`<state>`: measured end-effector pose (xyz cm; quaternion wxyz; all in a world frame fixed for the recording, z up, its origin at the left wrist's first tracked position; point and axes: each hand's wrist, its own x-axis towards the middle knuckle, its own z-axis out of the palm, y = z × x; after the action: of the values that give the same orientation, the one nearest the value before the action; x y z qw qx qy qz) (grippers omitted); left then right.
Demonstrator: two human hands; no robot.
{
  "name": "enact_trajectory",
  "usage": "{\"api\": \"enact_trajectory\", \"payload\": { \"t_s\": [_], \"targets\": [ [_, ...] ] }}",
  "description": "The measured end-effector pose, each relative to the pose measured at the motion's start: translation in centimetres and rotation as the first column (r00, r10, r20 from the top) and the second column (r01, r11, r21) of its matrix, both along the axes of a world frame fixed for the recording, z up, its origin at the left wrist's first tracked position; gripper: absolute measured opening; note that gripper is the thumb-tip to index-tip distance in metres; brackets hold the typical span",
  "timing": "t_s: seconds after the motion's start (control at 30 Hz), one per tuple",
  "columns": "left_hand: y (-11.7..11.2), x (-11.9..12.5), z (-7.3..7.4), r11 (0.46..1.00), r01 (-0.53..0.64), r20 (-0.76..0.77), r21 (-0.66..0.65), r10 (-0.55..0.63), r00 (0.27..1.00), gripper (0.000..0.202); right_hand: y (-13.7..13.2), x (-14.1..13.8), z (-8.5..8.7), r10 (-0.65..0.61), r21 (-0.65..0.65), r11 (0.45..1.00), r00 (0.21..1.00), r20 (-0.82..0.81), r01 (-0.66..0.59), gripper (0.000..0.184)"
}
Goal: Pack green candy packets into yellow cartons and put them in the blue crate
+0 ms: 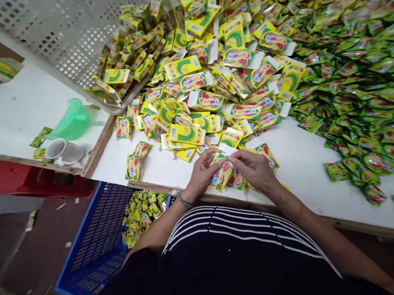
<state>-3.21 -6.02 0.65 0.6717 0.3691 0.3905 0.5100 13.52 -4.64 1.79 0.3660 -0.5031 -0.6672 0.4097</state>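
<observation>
Centrally, I held the yellow-green carton (220,176) over the bench (294,154), its long axis slanting away and rightward, between the left hand (200,175), clamped on its side, and the right hand (258,169), pinched at its far, white-flapped end.

Left fingers (208,157) bent, near bent right fingers (245,155)

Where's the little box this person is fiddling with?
In the head view, the small box is just below and right of centre, between the left hand and right hand, near the white table's front edge.
</observation>
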Motion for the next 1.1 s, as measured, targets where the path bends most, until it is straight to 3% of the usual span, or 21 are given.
{"api": "enact_trajectory", "payload": {
  "t_s": [0.13, 0.23, 0.3, 0.47, 0.57, 0.8, 0.97, 1.1],
  "targets": [
    [0.2, -0.1, 0.2, 0.999, 0.013, 0.027, -0.044, -0.012, 1.000, 0.050, 0.3, 0.2, 0.5, -0.003, -0.083, 0.997, 0.999, -0.051, -0.001, 0.041],
    [0.2, -0.1, 0.3, 0.997, -0.019, -0.011, -0.076, 0.019, 1.000, 0.057, 0.2, 0.1, 0.5, 0.002, -0.089, 0.996, 0.993, -0.116, -0.012, 0.033],
    [0.1, 0.0, 0.3, 0.998, -0.034, -0.067, -0.058, 0.030, 0.997, 0.055, 0.1, 0.0, 0.3, -0.043, -0.170, 0.985, 0.976, -0.215, 0.006, 0.031],
    [0.2, 0.1, 0.6, 0.999, -0.018, -0.149, -0.037, 0.012, 0.989, 0.055, 0.7, 0.3, -0.2, -0.166, -0.413, 0.911, 0.909, -0.383, -0.008, 0.037],
    [0.1, -0.1, 0.9, 0.999, 0.043, -0.170, -0.026, -0.047, 0.984, 0.057, 1.2, 1.1, -0.4, -0.188, -0.471, 0.881, 0.885, -0.427, -0.040, 0.034],
    [-0.1, -0.2, 1.6, 0.991, 0.122, -0.083, -0.057, -0.126, 0.989, 0.054, 1.8, 2.6, 0.5, -0.027, -0.435, 0.890, 0.934, -0.356, -0.140, 0.025],
    [0.3, -0.3, 1.3, 0.988, 0.156, -0.149, -0.019, -0.157, 0.976, 0.055, 1.8, 2.9, 1.1, 0.085, -0.227, 0.967, 0.986, -0.144, -0.116, 0.018],
    [0.4, -0.2, 0.8, 0.991, 0.129, -0.130, -0.039, -0.133, 0.983, 0.055, 1.4, 2.7, 0.9, 0.167, -0.145, 0.972, 0.978, -0.125, -0.185, 0.021]
  ]
}}
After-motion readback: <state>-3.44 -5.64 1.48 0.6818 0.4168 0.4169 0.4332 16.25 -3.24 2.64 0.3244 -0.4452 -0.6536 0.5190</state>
